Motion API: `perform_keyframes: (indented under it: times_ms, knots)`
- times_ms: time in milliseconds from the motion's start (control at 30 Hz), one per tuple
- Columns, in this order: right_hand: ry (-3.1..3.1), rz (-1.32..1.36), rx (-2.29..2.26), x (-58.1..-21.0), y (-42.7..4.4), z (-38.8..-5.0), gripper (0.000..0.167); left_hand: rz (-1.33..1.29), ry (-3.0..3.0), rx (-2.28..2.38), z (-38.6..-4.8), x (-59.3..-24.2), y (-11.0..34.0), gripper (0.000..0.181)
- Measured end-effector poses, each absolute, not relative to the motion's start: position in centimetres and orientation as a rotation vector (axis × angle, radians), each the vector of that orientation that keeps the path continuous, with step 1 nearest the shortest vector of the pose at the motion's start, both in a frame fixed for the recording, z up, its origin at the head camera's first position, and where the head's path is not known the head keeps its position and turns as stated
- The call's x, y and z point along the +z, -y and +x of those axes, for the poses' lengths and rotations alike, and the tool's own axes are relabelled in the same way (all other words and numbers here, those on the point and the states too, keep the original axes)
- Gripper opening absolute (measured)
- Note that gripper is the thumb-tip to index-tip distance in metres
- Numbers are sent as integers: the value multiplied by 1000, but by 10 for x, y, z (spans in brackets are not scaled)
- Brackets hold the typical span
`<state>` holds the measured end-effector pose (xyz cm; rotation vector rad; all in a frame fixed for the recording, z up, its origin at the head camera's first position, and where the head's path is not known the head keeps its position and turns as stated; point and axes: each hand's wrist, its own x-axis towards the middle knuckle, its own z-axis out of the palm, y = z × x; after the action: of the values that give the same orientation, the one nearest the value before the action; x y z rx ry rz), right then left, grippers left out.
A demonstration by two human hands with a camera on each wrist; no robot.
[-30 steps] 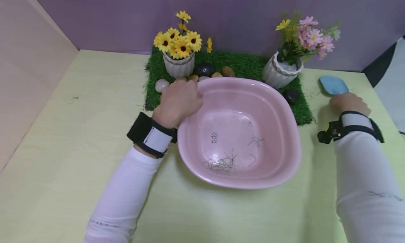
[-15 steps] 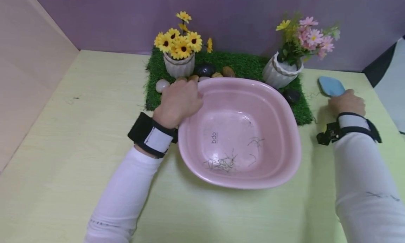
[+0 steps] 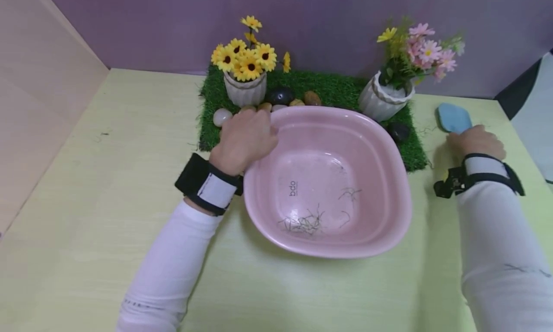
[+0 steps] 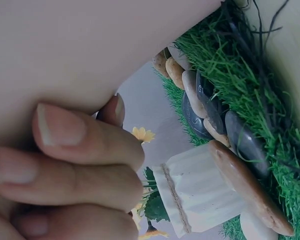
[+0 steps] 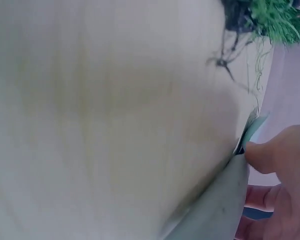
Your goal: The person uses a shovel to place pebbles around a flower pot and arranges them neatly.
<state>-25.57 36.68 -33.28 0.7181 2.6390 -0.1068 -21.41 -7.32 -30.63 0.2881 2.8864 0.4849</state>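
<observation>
A pink basin (image 3: 317, 178) with thin dark strands (image 3: 304, 222) inside sits on the table, over the front of an artificial grass mat (image 3: 330, 86). My left hand (image 3: 245, 139) grips its upper left rim; in the left wrist view the fingers (image 4: 97, 165) curl under it. At the far right my right hand (image 3: 476, 142) holds a flat light-blue piece with rounded corners (image 3: 454, 117) low at the tabletop. The right wrist view shows the thumb (image 5: 260, 156) on a pale grey-green surface (image 5: 212, 207), likely the same piece seen edge-on. Its kind cannot be told.
A pot of yellow flowers (image 3: 245, 88) and a tilted pot of pink flowers (image 3: 384, 98) stand on the mat behind the basin. Several stones (image 3: 280, 96) lie among them. Loose strands (image 3: 425, 129) lie on the table near the mat's right end. A purple wall (image 3: 328, 29) closes the back.
My right hand and the light-blue piece have shifted a little left, then back right. The left hand and the basin stay where they were.
</observation>
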Motion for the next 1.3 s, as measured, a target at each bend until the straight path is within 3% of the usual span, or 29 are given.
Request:
perform_keyframes:
  times_ms: [300,767,1067,1300]
  knots:
    - [-2684,755,-133,-337,-371,-253,95,300,-2885,496,-214,-306,73,31]
    - [-2622,690,-224,-331,-365,-245,93,330,-2908,599,-212,-308,79,34]
    - [-2757,541,-306,-332,-365,-256,92,244,-2897,549,-211,-298,87,60]
    - [-2881,494,-299,-309,-335,-251,86,282,-2940,509,-204,-281,86,87]
